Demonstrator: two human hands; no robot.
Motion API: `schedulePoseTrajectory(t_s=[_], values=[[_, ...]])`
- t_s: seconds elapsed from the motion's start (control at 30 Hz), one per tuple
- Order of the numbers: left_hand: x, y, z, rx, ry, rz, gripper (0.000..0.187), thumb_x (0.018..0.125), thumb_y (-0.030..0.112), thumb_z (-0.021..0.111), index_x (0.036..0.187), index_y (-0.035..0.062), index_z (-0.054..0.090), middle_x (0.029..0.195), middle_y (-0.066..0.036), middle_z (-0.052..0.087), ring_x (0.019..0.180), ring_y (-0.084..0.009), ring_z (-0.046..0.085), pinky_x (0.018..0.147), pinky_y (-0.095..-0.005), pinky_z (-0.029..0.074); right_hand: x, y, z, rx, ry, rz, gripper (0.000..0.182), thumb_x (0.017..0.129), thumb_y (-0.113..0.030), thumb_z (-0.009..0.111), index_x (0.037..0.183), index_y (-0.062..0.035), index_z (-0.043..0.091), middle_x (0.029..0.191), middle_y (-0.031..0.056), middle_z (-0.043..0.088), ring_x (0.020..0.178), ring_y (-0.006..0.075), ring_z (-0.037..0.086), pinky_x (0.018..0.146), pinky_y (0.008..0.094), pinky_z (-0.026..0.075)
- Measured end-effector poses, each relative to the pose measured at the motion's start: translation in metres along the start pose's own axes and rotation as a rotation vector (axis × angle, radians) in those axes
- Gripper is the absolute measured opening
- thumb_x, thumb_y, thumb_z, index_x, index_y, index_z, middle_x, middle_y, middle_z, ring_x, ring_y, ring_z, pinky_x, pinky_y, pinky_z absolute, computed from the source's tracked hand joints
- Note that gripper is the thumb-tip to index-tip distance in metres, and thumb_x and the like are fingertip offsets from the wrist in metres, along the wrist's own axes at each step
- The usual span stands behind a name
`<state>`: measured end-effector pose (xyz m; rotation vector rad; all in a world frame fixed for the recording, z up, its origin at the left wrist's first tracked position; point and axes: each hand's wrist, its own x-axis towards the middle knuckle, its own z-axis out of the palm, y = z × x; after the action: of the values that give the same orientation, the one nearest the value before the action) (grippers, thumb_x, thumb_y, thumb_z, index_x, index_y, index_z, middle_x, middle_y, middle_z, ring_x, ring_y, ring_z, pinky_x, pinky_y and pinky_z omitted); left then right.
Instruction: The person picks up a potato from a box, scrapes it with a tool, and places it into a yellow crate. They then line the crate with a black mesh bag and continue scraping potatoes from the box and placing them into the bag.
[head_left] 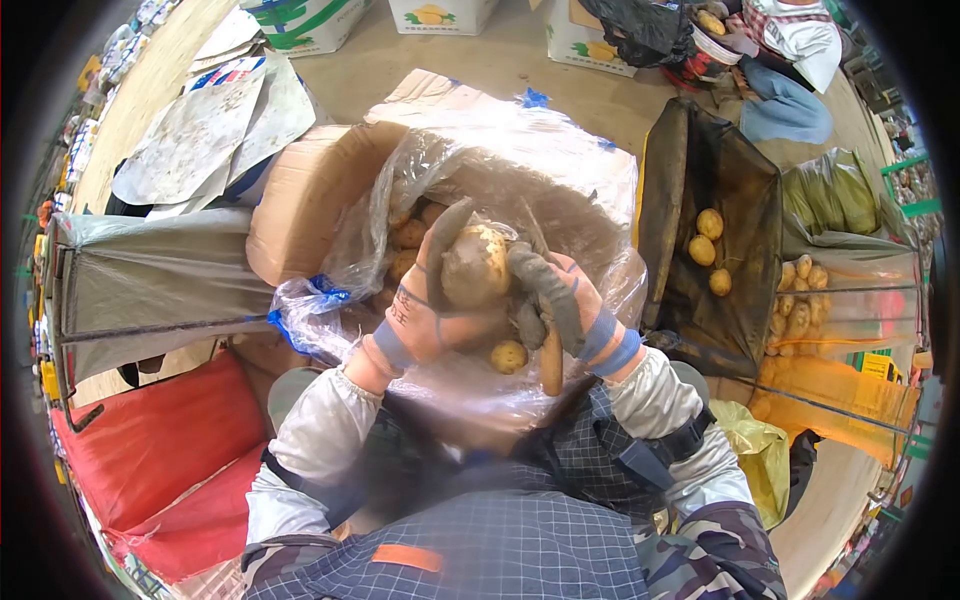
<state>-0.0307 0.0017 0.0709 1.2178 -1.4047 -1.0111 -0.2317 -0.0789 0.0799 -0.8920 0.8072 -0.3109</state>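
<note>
Both of my hands wear pinkish work gloves with dark grey fingers and blue cuffs. My left hand [420, 305] is wrapped round a large potato [475, 268] with patchy brown skin. Beside it, my right hand [562, 297] has its fingers curled round a slim tool with a wooden handle [552, 362]; a narrow end sticks up above the fingers, and its kind is not clear. Under the hands stands a cardboard box [460, 100] lined with clear plastic [600, 225]. Potatoes [408, 234] lie inside at the left, and a single small potato [507, 356] rests below my hands.
At the right, a dark open bag [745, 165] holds several potatoes [709, 223], with a bag of potatoes [800, 300] beyond it. Red [170, 440] and grey [160, 275] bags hang on a frame at the left. Another person [785, 100] sits at the upper right.
</note>
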Motion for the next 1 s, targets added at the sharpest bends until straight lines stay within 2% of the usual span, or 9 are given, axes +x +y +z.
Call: schedulePoseTrajectory(t_s=[0.13,0.23,0.27,0.37,0.47,0.57,0.67,0.87,1.0], values=[[0.005,0.006,-0.011,-0.003,-0.023,-0.031,0.101,0.065,0.007,0.081,0.151,0.0039,0.03,0.147,-0.013,0.042,0.135,-0.0258,0.04,0.114,-0.0371,0.032,0.011,-0.003,-0.01,-0.717,0.195,-0.513,0.042,0.088,-0.029,0.066,0.122,-0.0049,0.062,0.093,0.0127,0.067,0.093,0.0244,0.067,0.079,0.0364,0.053],[0.005,0.005,-0.012,0.071,-0.049,-0.011,0.101,0.064,0.008,0.081,0.151,0.0038,0.031,0.147,-0.013,0.042,0.136,-0.0264,0.04,0.114,-0.0371,0.032,0.005,-0.009,-0.005,-1.402,0.462,-0.452,0.048,0.084,-0.028,0.069,0.126,-0.0074,0.06,0.101,0.0148,0.067,0.098,0.033,0.066,0.086,0.0427,0.052],[0.005,0.005,-0.011,0.081,-0.059,-0.02,0.101,0.063,0.008,0.08,0.151,0.0037,0.031,0.147,-0.013,0.042,0.136,-0.0266,0.04,0.114,-0.037,0.031,0.003,-0.016,-0.001,-1.403,0.394,-0.268,0.046,0.083,-0.028,0.071,0.124,-0.0083,0.062,0.111,0.0193,0.069,0.106,0.0368,0.065,0.09,0.0359,0.051],[0.004,-0.005,-0.004,-0.1,-0.068,-0.005,0.089,0.072,0.008,0.081,0.148,0.0045,0.035,0.141,-0.011,0.046,0.128,-0.0223,0.046,0.11,-0.0361,0.037,0.02,0.006,-0.018,-0.969,0.26,-0.339,0.057,0.084,-0.028,0.071,0.134,-0.0065,0.055,0.11,0.0129,0.066,0.091,0.0318,0.068,0.082,0.04,0.053],[0.009,0.006,-0.007,-0.096,-0.147,-0.007,0.093,0.069,0.009,0.083,0.149,0.0043,0.034,0.144,-0.012,0.044,0.131,-0.0243,0.045,0.112,-0.0361,0.035,0.013,-0.016,-0.019,-0.057,-0.039,0.064,0.061,0.086,-0.026,0.071,0.137,-0.0016,0.05,0.107,0.0082,0.066,0.083,0.0207,0.067,0.073,0.0328,0.053],[0.014,-0.001,-0.017,0.096,-0.146,0.079,0.098,0.066,0.011,0.086,0.149,0.0045,0.034,0.146,-0.014,0.044,0.135,-0.027,0.043,0.113,-0.0361,0.034,0.019,-0.006,-0.02,0.07,-0.089,0.021,0.063,0.086,-0.023,0.071,0.138,0.0015,0.046,0.107,0.0054,0.065,0.081,0.0106,0.063,0.065,0.0252,0.05],[0.013,-0.005,-0.011,0.265,-0.13,0.072,0.106,0.064,0.009,0.085,0.153,0.0038,0.028,0.151,-0.014,0.039,0.139,-0.0262,0.037,0.116,-0.0378,0.029,0.021,-0.006,-0.012,0.161,-0.093,-0.058,0.061,0.087,-0.021,0.071,0.138,-0.0005,0.046,0.108,0.0072,0.065,0.083,0.0119,0.063,0.069,0.024,0.051],[0.011,-0.003,-0.004,-0.08,-0.075,-0.027,0.098,0.07,0.018,0.085,0.15,0.0025,0.032,0.145,-0.014,0.047,0.133,-0.0241,0.044,0.112,-0.0357,0.036,0.028,-0.001,-0.006,0.068,0.012,-0.216,0.053,0.087,-0.012,0.072,0.134,-0.0031,0.05,0.115,0.0096,0.064,0.105,0.0175,0.063,0.09,0.0299,0.051],[0.035,-0.01,0.017,0.254,0.127,0.031,0.077,0.076,0.021,0.082,0.141,0.0025,0.044,0.131,-0.02,0.057,0.12,-0.0295,0.057,0.102,-0.0403,0.045,0.034,0.011,-0.008,-0.078,0.07,-0.433,0.051,0.086,-0.011,0.073,0.134,-0.0057,0.054,0.124,0.0098,0.061,0.116,0.0204,0.058,0.099,0.0348,0.048]])
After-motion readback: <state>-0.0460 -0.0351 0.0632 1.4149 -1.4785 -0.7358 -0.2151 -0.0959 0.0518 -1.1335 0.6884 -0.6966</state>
